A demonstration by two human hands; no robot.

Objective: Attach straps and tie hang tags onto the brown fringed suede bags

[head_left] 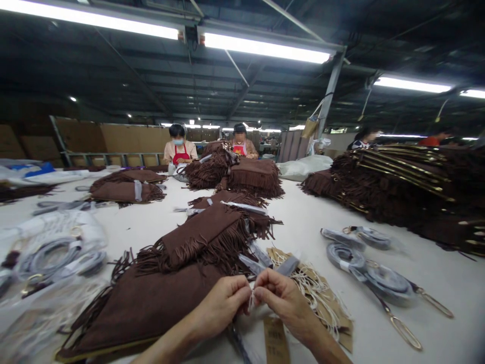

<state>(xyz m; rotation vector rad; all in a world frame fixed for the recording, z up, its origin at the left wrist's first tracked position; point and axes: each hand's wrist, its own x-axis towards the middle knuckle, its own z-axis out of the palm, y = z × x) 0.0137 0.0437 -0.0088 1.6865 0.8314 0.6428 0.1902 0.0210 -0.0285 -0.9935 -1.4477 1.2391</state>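
Note:
My left hand (220, 306) and my right hand (286, 301) meet low in the middle of the view, fingertips pinched together on a thin white string (250, 299). A brown paper tag (275, 339) hangs just below them. Left of my hands lies a flat brown suede bag (140, 308) with fringe, and a second fringed bag (200, 235) rests on it. Under my right hand sits a pile of brown tags with white strings (322, 293). A grey wrapped strap end (288, 264) shows just beyond my fingers.
Coiled grey straps with gold clips (366, 270) lie to the right on the white table (303, 212). Plastic-wrapped straps (56, 253) lie left. Tall stacks of fringed bags (409, 182) fill the right and centre back (250, 177). Two people in red aprons (179, 146) sit at the far end.

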